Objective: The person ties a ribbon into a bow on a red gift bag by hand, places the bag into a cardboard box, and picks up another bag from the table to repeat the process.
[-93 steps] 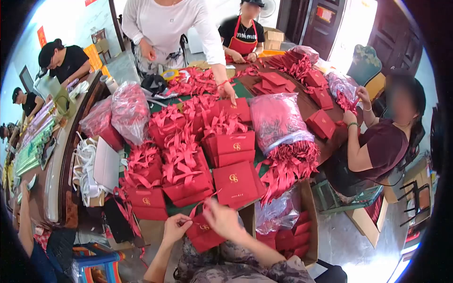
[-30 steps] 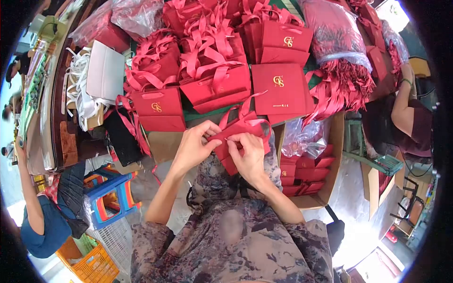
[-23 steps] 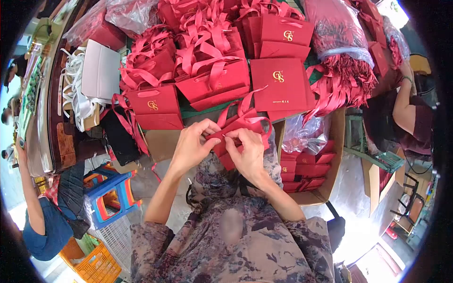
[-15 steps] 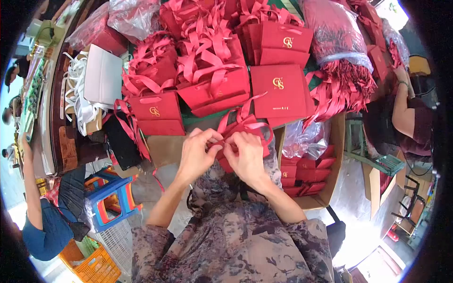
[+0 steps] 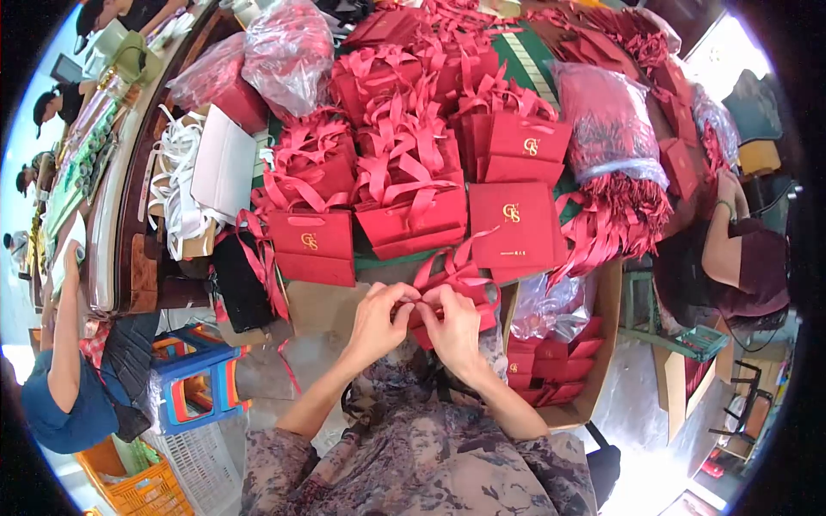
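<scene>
A small red paper gift bag (image 5: 487,315) with ribbon handles is at my lap, against the table's near edge. My left hand (image 5: 377,320) pinches at the bag's upper left part, thumb and forefinger closed. Beside it, my right hand (image 5: 453,327) is also pinched, its fingertips almost meeting those of the left. My fingers cover the exact spot they grip. Just beyond, a flat red bag (image 5: 514,225) with a gold logo lies on the table. Rows of red bags (image 5: 411,215) with pink-red ribbon handles stand to its left.
An open carton (image 5: 607,344) of red bags stands at right below a plastic-wrapped ribbon bundle (image 5: 607,129). White bags (image 5: 225,163) sit at left. Blue stools (image 5: 194,387) and an orange crate (image 5: 142,490) are on the floor. Other people's arms (image 5: 64,327) show at both sides.
My view has tilted up, so the table's contents appear lower. My hands have drawn closer together at the bag, still pinching. At left, another person's hand now shows a white item.
</scene>
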Demonstrator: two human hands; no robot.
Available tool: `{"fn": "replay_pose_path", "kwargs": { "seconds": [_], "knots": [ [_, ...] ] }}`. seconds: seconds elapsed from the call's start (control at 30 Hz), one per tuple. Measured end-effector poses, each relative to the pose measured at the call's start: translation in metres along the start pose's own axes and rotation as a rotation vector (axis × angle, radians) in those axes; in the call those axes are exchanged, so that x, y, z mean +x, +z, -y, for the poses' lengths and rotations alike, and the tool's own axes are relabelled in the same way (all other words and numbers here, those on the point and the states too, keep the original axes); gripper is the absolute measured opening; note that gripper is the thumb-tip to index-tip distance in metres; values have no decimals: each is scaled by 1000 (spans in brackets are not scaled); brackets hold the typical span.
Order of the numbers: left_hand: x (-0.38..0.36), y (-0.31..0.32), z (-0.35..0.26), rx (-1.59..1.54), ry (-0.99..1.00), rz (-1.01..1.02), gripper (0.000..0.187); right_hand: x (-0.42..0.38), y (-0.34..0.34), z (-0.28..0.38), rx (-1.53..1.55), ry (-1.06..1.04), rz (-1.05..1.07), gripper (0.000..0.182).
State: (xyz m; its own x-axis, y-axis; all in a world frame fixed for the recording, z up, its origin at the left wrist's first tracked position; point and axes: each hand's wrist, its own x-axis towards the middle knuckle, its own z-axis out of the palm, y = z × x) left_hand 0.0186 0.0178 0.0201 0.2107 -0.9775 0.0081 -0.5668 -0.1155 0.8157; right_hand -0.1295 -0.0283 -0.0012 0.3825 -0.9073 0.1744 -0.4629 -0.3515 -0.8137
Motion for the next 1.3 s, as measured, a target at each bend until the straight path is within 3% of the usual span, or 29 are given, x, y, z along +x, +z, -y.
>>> {"fn": "replay_pose_path", "kwargs": {
  "seconds": [0.17, 0.23, 0.27, 0.33, 0.4, 0.43, 0.5, 0.67, 0.73, 0.9, 1.07, 1.13, 1.2, 1.3],
  "knots": [
    [-4, -8, -1, -62, -84, 42, 14, 7, -29, 13, -30, -150, 67, 18],
    [-7, -2, 5, 7, 93, -40, 16, 22, -45, 25, -35, -233, 10, 14],
    [-8, 1, 5, -2, 85, -40, 16, 29, -52, 26, -35, -261, 14, 14],
    [-11, 5, -1, 7, 277, -124, 17, 40, -57, 19, -12, -269, 195, 9],
    [-17, 6, -7, 3, 284, -122, 18, 48, -64, 10, -142, -348, 416, 9],
    [-18, 5, -7, 67, 367, -151, 20, 51, -67, 7, -150, -334, 413, 9],
    [-20, 5, -6, 138, 489, -208, 26, 54, -72, 3, -202, -420, 598, 12],
    [-22, 0, -3, 170, 589, -199, 31, 57, -72, 4, -202, -389, 677, 13],
    [-19, -7, -4, 171, 618, -166, 32, 59, -72, 0, 1, -286, 712, 13],
    [-10, -10, -4, 150, 623, -89, 24, 52, -49, -17, 152, -189, 558, 17],
    [-7, -8, 4, 56, 413, -22, 16, 34, -24, -25, 178, -125, 330, 12],
    [-4, -6, -1, 45, 381, 15, 14, 34, -16, -28, 521, 215, 157, 8],
    [-2, -3, -11, -12, 92, -48, 13, 33, -17, -28, 441, 134, 125, 6],
    [8, 5, -7, 135, 163, -97, 14, 28, -16, -15, 486, 83, 156, 8]
  ]
}}
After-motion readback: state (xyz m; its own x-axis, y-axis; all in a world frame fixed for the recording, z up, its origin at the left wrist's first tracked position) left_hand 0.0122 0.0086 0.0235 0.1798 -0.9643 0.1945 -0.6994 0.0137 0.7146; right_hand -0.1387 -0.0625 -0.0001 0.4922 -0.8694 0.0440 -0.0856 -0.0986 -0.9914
